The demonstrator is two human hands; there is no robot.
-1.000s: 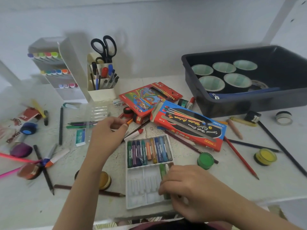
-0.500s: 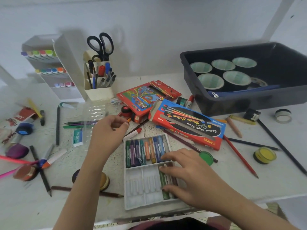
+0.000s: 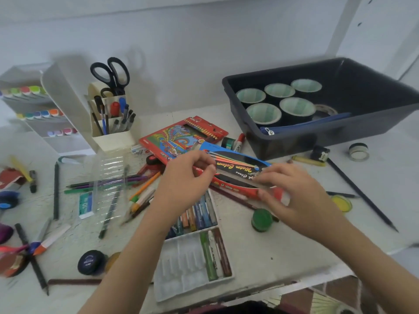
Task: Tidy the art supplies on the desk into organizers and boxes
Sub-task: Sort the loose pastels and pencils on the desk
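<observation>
Both my hands are on the blue and red water colour box [image 3: 238,169] in the middle of the desk. My left hand [image 3: 188,180] pinches its left end, and my right hand [image 3: 292,196] grips its right end. The box looks tilted and slightly raised, and it is blurred. Below it lies the white crayon tray [image 3: 181,264]; its upper row is full of crayons and three sit at the right of its lower row. Loose pencils and pens [image 3: 140,191] lie to the left of my left hand.
A dark bin [image 3: 340,137] holding tape rolls and a blue pouch stands at the back right. At the back left stand a pen holder [image 3: 113,138] with scissors and a marker organizer [image 3: 56,105]. A red pencil box [image 3: 179,137], a green pot [image 3: 261,219] and a yellow pot [image 3: 342,203] are nearby.
My right hand left the crayon tray and my left hand left the loose pencils. Both moved up onto the water colour box, which has shifted.
</observation>
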